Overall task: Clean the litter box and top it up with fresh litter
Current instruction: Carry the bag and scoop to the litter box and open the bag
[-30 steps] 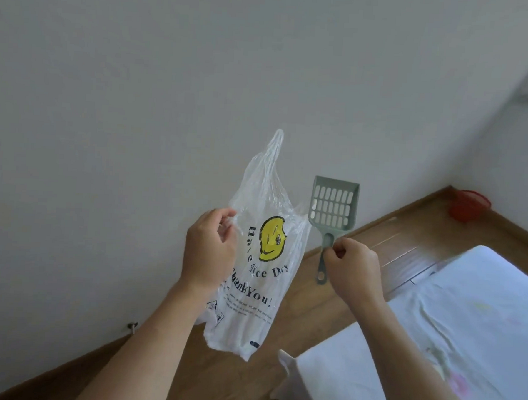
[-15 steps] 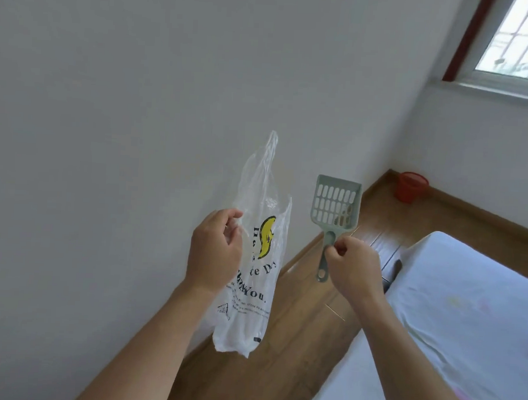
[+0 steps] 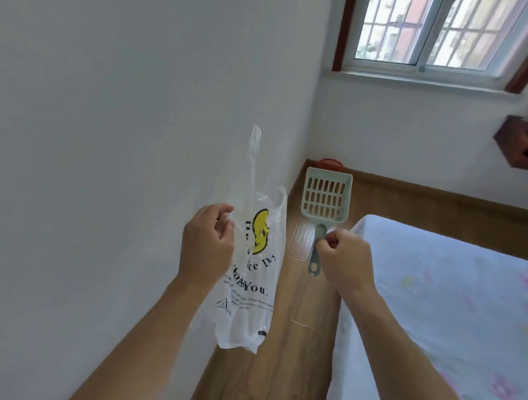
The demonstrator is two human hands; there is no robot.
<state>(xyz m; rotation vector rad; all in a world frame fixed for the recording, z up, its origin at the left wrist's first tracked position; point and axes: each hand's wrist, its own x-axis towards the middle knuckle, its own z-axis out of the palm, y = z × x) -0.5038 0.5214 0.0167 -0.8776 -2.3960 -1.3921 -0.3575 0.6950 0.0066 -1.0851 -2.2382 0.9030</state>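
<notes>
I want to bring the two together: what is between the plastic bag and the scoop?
Nothing; the head view shows only wood floor behind the gap between the plastic bag and the scoop.

The bag (image 3: 252, 306) is thin, crinkled, translucent white plastic with a faint sheen. The slotted scoop (image 3: 325, 200) is smooth, matt, pale green plastic. The floor (image 3: 281, 369) is brown wood planking with a soft gloss, the wall (image 3: 109, 100) matt white paint, the bed sheet (image 3: 450, 301) soft printed cloth.
</notes>
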